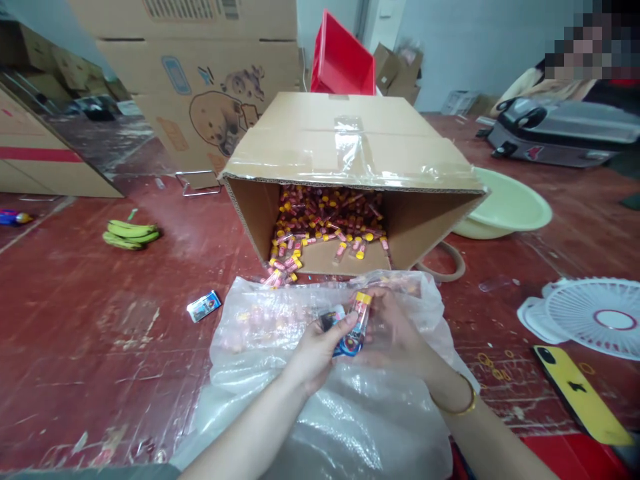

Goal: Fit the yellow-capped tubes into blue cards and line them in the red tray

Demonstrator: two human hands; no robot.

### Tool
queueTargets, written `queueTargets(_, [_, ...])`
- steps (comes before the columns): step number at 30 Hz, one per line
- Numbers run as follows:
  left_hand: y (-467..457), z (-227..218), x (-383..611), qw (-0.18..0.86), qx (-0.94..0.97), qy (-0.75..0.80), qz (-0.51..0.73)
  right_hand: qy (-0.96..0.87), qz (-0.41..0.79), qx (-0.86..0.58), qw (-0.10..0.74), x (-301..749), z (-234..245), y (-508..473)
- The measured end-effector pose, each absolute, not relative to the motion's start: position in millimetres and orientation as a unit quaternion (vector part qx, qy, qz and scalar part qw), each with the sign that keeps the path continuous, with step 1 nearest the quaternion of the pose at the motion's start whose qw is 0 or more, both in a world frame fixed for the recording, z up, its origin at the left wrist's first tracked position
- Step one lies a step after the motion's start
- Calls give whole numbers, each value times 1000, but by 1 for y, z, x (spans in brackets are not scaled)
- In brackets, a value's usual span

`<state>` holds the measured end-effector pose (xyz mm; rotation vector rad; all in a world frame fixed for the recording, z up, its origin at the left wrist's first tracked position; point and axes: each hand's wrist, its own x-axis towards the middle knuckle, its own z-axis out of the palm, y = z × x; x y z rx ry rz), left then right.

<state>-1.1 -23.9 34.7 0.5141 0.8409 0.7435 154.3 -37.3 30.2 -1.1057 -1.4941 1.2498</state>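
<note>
My left hand (317, 350) is closed on a small blue printed card (346, 340), pinched between thumb and fingers. My right hand (395, 327) is closed round a small clear tube with a yellow cap (361, 313), held upright against the card. Both hands hover over a big clear plastic bag (280, 373) lying on the red floor. Just beyond it a cardboard box (350, 143) lies on its side, open toward me, with several of the same yellow-capped tubes (325, 227) spilling out of it.
Another blue card (203, 306) lies left of the bag, bananas (130, 235) farther left. A pale green basin (505, 203), a white fan (595, 317) and a yellow phone (580, 393) are on the right. Stacked cartons (200, 73) and a red bin (343, 57) stand behind; a person sits far right.
</note>
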Motion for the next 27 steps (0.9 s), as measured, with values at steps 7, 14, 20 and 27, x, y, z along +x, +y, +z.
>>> queueTargets(7, [-22, 45, 13, 830, 222, 372, 351, -532, 448, -540, 474, 131, 16, -59])
queueTargets(14, [-26, 47, 16, 833, 202, 378, 351, -540, 446, -506, 504, 131, 15, -65])
queueTargets(20, [-26, 46, 15, 833, 208, 377, 348, -544, 441, -503, 506, 129, 11, -64])
queueTargets(27, [-25, 46, 15, 827, 213, 382, 354, -536, 425, -522, 510, 126, 12, -60])
